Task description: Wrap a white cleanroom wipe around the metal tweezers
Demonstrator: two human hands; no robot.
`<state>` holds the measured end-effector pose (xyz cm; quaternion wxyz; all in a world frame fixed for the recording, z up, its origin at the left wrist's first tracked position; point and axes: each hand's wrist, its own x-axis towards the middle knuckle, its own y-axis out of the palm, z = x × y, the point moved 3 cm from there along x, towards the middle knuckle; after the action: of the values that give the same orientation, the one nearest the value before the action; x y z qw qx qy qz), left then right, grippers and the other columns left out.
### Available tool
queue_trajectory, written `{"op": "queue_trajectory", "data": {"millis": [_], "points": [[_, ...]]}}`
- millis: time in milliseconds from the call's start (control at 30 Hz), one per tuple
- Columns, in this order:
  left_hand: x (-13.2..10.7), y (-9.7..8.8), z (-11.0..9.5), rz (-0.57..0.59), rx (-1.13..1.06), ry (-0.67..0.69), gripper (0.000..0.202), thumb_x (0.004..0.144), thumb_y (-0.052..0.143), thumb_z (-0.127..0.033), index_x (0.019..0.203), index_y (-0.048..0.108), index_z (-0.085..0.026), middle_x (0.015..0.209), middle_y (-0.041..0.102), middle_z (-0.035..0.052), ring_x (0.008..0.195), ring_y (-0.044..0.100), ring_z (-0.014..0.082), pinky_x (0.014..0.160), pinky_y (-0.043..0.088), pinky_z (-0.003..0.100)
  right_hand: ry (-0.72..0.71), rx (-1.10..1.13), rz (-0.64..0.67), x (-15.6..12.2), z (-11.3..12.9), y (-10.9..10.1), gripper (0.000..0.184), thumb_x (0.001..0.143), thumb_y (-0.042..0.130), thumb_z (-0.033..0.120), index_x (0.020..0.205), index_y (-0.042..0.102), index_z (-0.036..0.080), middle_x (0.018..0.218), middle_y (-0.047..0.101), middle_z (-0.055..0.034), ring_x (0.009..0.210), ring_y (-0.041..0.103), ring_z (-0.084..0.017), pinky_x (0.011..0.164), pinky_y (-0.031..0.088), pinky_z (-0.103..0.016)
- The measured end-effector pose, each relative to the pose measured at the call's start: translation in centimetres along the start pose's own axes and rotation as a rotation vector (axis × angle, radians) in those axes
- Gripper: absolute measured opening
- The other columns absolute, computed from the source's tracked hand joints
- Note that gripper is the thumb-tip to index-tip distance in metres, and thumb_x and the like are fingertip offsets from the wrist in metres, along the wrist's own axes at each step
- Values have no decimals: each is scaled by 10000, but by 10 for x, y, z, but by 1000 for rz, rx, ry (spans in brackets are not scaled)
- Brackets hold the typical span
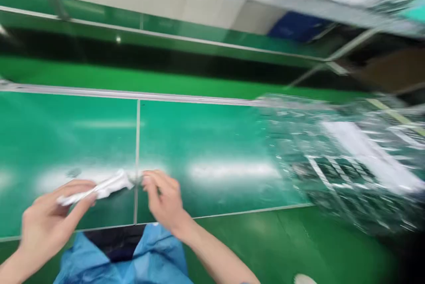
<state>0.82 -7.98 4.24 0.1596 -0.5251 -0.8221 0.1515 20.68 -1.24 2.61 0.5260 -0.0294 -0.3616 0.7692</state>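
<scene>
My left hand (49,220) and my right hand (164,200) hold a small crumpled white piece (102,188), perhaps a wipe or a thin bag, between them over the front of a green table (206,151). The left fingers pinch its left end and the right fingertips pinch its right end. The picture is smeared by motion, so the white piece's exact nature is unclear.
A heap of clear plastic bags (348,164) with white labels lies on the table's right side. A metal rail (133,94) runs along the table's back edge. My blue garment (146,257) shows at the bottom. Green floor (299,244) lies at lower right.
</scene>
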Motion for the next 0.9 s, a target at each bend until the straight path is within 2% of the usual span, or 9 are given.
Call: {"op": "queue_trajectory", "data": {"millis": [100,200,300,400,467,567,700,800,900], "points": [[2,-8,-3,-74,-75,-196,173,642,755,-363,685,697,-205,713,675,10,610,597,135,561,493,201,-538,-165,-334,-3,21,-12,172,864,459,93,930,616,120,872,660,-78,834,620,-156,724,529,-277],[6,7,-7,-43,-345,-450,276,582,794,-408,674,689,-169,588,614,18,550,555,124,521,481,195,-804,-283,-268,-8,43,4,159,881,482,155,939,628,133,1062,645,-81,1033,582,-187,888,506,-318],[3,20,-12,20,-546,-562,304,565,811,-406,631,677,-142,570,591,26,533,532,110,510,482,191,-713,-445,-198,0,48,25,222,880,475,147,1022,612,46,1048,639,-149,1007,593,-249,835,516,-359],[-3,18,-13,45,-523,-501,236,616,796,-350,665,694,-144,602,609,31,532,543,101,509,486,182,-647,-489,-104,10,41,32,254,893,441,135,1046,573,-19,757,619,-109,646,579,-188,533,456,-299],[-5,13,-13,72,-432,-373,164,666,765,-304,705,707,-156,637,632,34,522,564,103,503,496,184,-614,-394,34,16,35,29,248,937,378,170,987,570,20,645,550,-48,522,484,-150,437,348,-277],[-6,7,-17,130,-281,-90,40,737,695,-196,764,714,-176,718,668,37,511,584,103,476,501,184,-486,-91,331,22,27,25,265,975,306,202,885,537,108,653,517,-13,532,440,-120,462,328,-250],[-3,3,-20,240,-154,193,112,762,642,-100,822,697,-177,736,682,42,637,642,133,530,523,178,-248,378,648,26,20,25,240,968,360,215,744,434,175,569,345,61,501,341,-72,497,287,-199],[-2,0,-15,327,-75,162,93,819,600,-154,877,670,-173,820,680,56,729,659,144,594,548,190,-148,492,663,27,19,26,246,952,381,200,707,390,183,558,279,71,486,294,-61,493,246,-195],[-4,-15,-13,203,124,245,273,838,580,-157,1109,591,-191,1001,640,82,897,647,173,733,564,250,-112,400,604,27,18,25,232,946,376,178,714,390,183,556,309,69,486,309,-65,500,235,-207]]}}
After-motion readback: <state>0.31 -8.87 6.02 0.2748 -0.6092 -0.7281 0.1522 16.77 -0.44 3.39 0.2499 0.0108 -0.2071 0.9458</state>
